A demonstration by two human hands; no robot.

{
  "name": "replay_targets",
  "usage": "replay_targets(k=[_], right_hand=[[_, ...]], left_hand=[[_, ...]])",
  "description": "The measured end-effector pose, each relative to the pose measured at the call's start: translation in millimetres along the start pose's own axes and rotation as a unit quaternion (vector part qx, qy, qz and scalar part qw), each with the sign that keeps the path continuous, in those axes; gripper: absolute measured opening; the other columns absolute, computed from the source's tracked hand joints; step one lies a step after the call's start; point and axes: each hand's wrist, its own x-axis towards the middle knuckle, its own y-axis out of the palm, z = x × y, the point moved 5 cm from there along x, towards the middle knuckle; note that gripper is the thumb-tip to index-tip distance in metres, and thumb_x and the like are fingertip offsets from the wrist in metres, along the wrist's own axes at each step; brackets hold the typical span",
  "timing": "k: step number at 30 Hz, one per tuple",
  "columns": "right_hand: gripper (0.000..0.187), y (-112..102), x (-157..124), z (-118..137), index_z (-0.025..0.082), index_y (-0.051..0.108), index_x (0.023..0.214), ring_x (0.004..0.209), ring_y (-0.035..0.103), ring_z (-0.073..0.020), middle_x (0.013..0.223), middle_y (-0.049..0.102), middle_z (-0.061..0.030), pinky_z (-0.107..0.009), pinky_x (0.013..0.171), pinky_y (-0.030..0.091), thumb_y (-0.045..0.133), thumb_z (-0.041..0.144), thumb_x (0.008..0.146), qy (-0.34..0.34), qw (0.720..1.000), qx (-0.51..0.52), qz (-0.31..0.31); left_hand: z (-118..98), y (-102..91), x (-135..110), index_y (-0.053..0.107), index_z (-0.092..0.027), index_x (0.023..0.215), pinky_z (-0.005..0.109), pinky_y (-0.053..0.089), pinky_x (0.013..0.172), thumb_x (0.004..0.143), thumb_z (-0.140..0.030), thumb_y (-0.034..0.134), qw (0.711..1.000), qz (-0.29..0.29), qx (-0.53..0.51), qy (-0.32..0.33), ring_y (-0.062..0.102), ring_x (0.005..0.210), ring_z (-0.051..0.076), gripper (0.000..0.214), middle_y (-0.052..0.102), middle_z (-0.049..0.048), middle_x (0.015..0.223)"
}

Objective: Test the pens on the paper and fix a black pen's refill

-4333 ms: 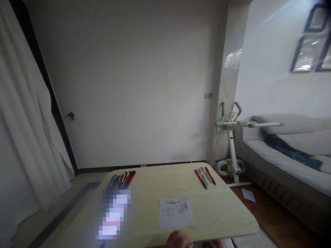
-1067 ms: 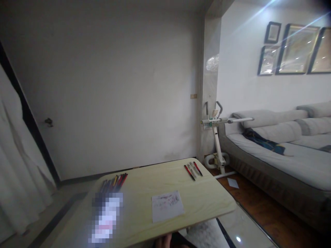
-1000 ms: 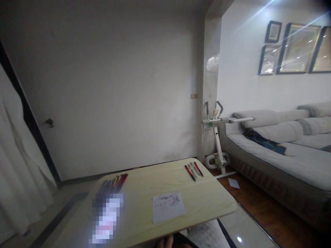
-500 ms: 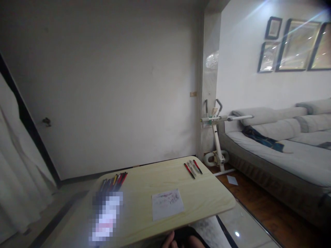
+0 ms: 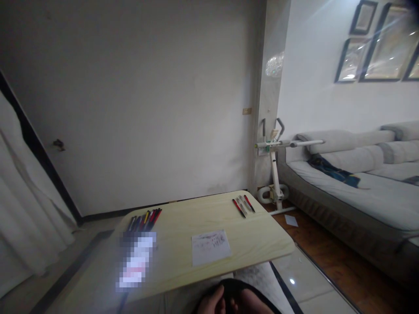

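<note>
Hand (image 5: 212, 303) shows more; paper (image 5: 210, 247) scribbles illegible.

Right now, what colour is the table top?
The table top is pale yellow; head view shows it best.

A plain white wall (image 5: 147, 96) backs a pale table (image 5: 262, 240), curtain (image 5: 19, 209) left, grey sofa (image 5: 360, 196), pictures (image 5: 376, 56) and wood floor (image 5: 327, 257) right.

Pale yellow wood-grain table (image 5: 255, 244), white paper (image 5: 210, 247) with reddish scribbles, red, yellow and dark pens (image 5: 144, 220)
</note>
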Motion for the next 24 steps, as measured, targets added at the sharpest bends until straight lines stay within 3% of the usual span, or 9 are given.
replay_targets(k=[5, 12, 17, 24], right_hand=[[0.027, -3.4, -2.9, -14.8, 0.017, 0.049, 0.049, 0.048, 0.043, -0.0104, 0.048, 0.043, 0.0003, -0.025, 0.052, 0.034, 0.049, 0.034, 0.070, 0.076, 0.996, 0.050, -0.012], [0.029, 2.6, 2.2, -16.2, 0.016, 0.051, 0.047, 0.045, 0.038, -0.0090, 0.044, 0.040, 0.0014, -0.024, 0.050, 0.030, 0.050, 0.037, 0.067, 0.063, 0.997, 0.035, 0.016], [0.029, 3.3, -0.7, -12.6, 0.018, 0.051, 0.047, 0.050, 0.040, -0.0115, 0.047, 0.043, 0.0001, -0.026, 0.051, 0.031, 0.054, 0.039, 0.065, 0.050, 0.998, 0.034, 0.023], [0.021, 8.6, -11.7, -11.0, 0.012, 0.059, 0.062, 0.054, 0.044, -0.0078, 0.055, 0.050, 0.0006, -0.022, 0.058, 0.032, 0.059, 0.032, 0.067, 0.108, 0.988, 0.057, 0.092]], left_hand=[[7.2, 3.7, -2.3, 0.054, -0.011, 0.049, 0.019, 0.025, 0.038, 0.052, -0.058, 0.066, 0.997, 0.026, -0.069, -0.010, 0.036, 0.034, 0.005, 0.048, 0.044, -0.0018, 0.039], [5.4, 6.3, -6.0, 0.056, -0.010, 0.049, 0.019, 0.028, 0.039, 0.062, -0.056, 0.060, 0.993, 0.067, -0.084, -0.043, 0.041, 0.037, 0.006, 0.048, 0.051, 0.0019, 0.044], [4.9, 4.5, -6.1, 0.056, -0.012, 0.050, 0.019, 0.028, 0.041, 0.054, -0.052, 0.068, 0.996, 0.070, -0.051, -0.012, 0.042, 0.038, 0.007, 0.042, 0.050, 0.0002, 0.043], [9.8, 0.3, -0.6, 0.054, -0.012, 0.047, 0.021, 0.027, 0.041, 0.054, -0.061, 0.062, 0.998, 0.038, -0.040, -0.005, 0.041, 0.036, 0.008, 0.050, 0.047, 0.0000, 0.039]])
